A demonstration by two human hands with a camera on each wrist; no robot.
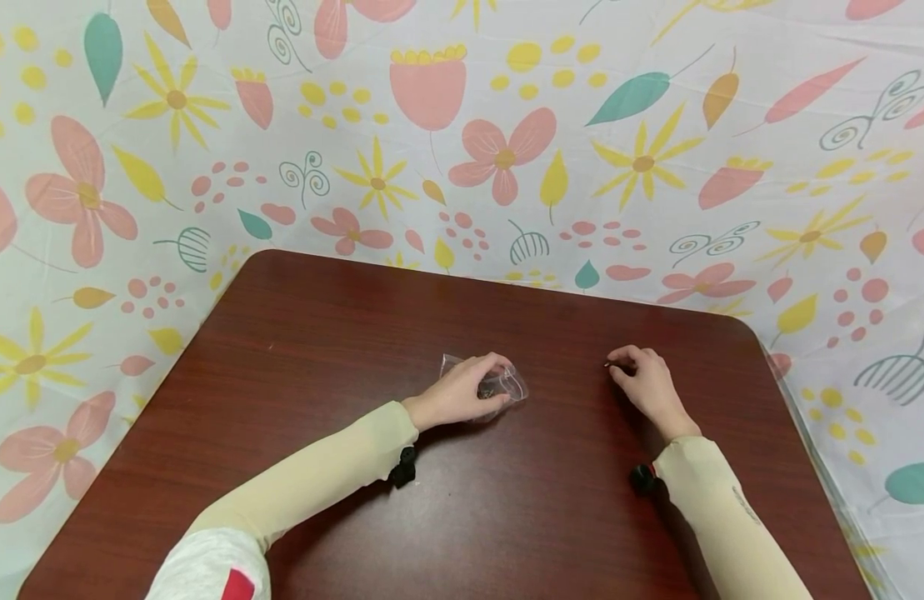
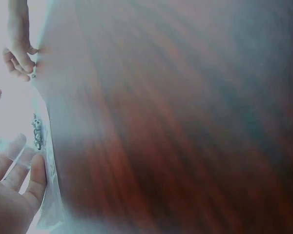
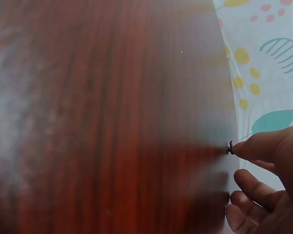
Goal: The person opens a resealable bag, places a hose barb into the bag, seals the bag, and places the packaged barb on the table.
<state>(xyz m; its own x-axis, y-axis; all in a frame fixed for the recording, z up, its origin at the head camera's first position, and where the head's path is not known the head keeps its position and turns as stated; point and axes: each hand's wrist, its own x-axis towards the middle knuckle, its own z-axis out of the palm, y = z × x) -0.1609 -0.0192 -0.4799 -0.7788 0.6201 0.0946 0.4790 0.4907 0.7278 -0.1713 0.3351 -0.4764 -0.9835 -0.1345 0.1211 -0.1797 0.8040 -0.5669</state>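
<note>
A clear plastic bag [image 1: 516,385] lies on the brown table under my left hand [image 1: 462,393], its fingers along the far side and its thumb along the near side, holding it. Several small dark metal pieces [image 2: 37,131] sit bunched inside; their exact kind is unclear. Farther right, my right hand [image 1: 647,385] has bent fingers and holds one small dark metal piece [image 3: 231,147] at its fingertips, close to the tabletop. That piece has a thin, hook-like outline in the right wrist view. My right hand also shows at the upper left of the left wrist view.
The dark reddish-brown table [image 1: 357,317] has rounded far corners. A white cloth [image 1: 447,125] printed with flowers and leaves hangs behind it and at both sides. Small black wrist devices [image 1: 404,467] sit at both cuffs.
</note>
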